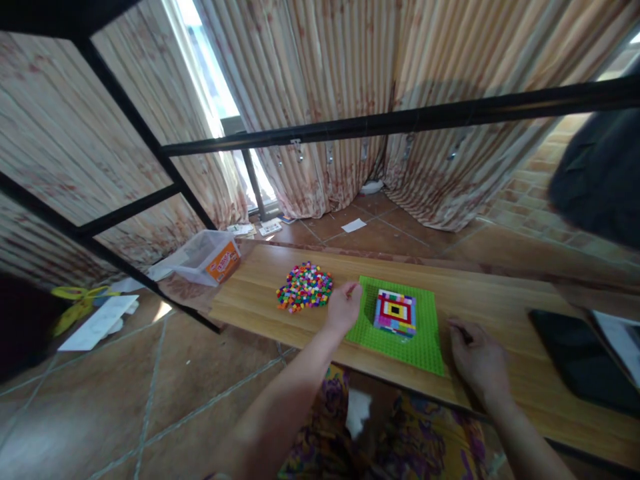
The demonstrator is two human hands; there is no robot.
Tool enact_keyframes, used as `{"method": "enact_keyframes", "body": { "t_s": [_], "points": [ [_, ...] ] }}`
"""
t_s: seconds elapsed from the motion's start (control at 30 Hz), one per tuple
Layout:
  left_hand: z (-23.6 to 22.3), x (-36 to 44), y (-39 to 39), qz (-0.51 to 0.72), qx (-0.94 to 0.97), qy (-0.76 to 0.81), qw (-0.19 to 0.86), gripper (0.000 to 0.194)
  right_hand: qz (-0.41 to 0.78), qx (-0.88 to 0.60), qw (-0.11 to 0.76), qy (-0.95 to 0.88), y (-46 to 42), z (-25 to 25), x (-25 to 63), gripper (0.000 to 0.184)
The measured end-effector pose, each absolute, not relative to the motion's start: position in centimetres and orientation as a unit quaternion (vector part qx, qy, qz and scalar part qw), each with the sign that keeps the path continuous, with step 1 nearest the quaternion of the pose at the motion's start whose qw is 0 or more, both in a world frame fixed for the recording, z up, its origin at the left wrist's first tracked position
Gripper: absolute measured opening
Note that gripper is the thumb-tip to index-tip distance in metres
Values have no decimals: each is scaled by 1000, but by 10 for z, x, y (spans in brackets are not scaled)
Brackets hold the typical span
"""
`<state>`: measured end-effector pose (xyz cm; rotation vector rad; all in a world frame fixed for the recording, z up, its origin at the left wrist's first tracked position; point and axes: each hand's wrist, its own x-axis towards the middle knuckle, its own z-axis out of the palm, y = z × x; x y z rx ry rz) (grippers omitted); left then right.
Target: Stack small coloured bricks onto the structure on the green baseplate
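My left hand (345, 308) is between the brick pile and the baseplate, its fingers pinched together near the plate's left edge. Whatever may be in that pinch is too small to make out. A green studded baseplate (427, 333) lies on the wooden table, bearing a square block of toy bricks (395, 312) in coloured rings around a dark centre. To the left is a loose pile of small multicoloured toy bricks (305, 287). Just right of the baseplate, my right hand (479, 360) rests by the table with its fingers curled in, and nothing shows in it.
A clear plastic box (200, 257) with an orange label stands at the table's left end. On the right lie a black flat object (575, 357) and papers (617, 340). A black metal frame (380, 123) crosses in front of the curtains (310, 80). The floor (215, 373) is tiled.
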<state>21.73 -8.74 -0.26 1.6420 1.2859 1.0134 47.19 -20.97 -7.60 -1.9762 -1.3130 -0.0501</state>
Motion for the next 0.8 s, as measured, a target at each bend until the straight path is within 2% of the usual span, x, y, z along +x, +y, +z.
{"method": "enact_keyframes", "body": {
  "t_s": [0.1, 0.23, 0.33, 0.43, 0.57, 0.8],
  "points": [
    [-7, 174, -92, 396, 644, 548, 359, 19, -12, -786, 361, -501, -210, -76, 472, 36],
    [-14, 134, -93, 333, 682, 617, 207, 17, -12, -784, 360, -506, -209, -78, 473, 37],
    [-13, 132, -93, 261, 728, 622, 117, 11, -25, -784, 358, -507, -209, -78, 473, 36],
    [-10, 142, -92, 213, 752, 622, 52, 14, -25, -786, 358, -503, -209, -77, 472, 36],
    [-11, 151, -89, 178, 759, 626, 8, 16, -31, -784, 360, -505, -210, -75, 471, 36],
    [-19, 152, -87, 174, 775, 607, -1, 12, -38, -777, 362, -514, -210, -78, 473, 33]
  ]
}}
